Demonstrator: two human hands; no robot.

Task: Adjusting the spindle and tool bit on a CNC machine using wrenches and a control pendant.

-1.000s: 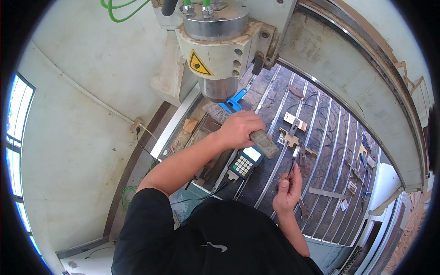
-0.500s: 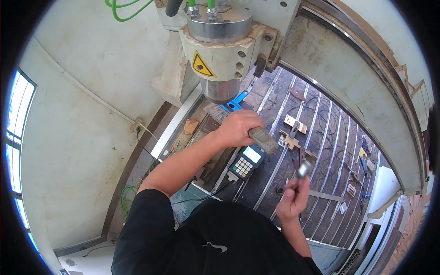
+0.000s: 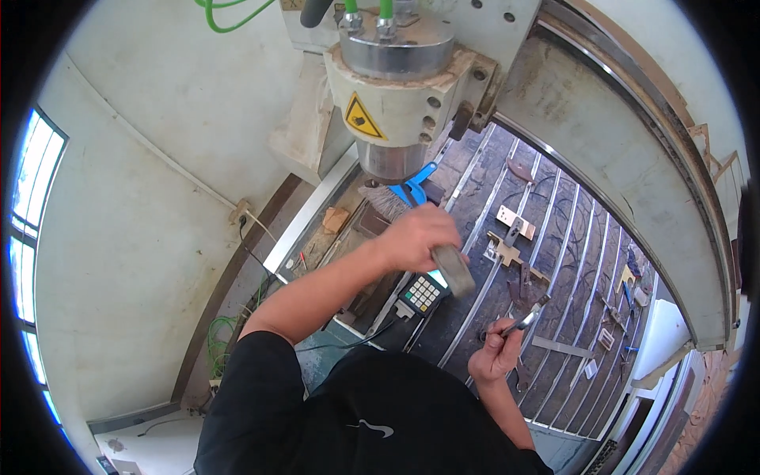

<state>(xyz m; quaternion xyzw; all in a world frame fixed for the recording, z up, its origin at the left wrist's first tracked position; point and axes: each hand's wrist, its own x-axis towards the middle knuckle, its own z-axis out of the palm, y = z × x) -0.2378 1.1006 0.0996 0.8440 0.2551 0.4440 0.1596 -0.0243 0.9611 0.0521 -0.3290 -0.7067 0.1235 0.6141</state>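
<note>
My left hand (image 3: 422, 239) is closed around one end of a grey-brown oblong block (image 3: 454, 273), whose kind I cannot make out. The block hangs over a handheld keypad controller (image 3: 421, 294) and hides part of its screen. To the right and nearer me, my right hand (image 3: 495, 358) is raised above the slatted machine bed, its fingers closed on a shiny metal piece (image 3: 526, 316). That piece is slim, with a bright rounded part; its exact kind is unclear. Beyond my left hand lies a blue-handled brush (image 3: 410, 190) with grey bristles.
A spindle (image 3: 394, 158) on a white mount hangs just beyond my left hand, below a gantry beam (image 3: 609, 134) curving rightward. On the bed (image 3: 475, 317) lie a drilled plate (image 3: 515, 222), a cross-shaped brass-coloured piece (image 3: 504, 250), a flat metal strip (image 3: 563, 347) and several small parts.
The block in my left hand has tilted further down toward me, covering more of the controller's screen. My right hand has shifted slightly left and nearer, and its metal piece has turned.
</note>
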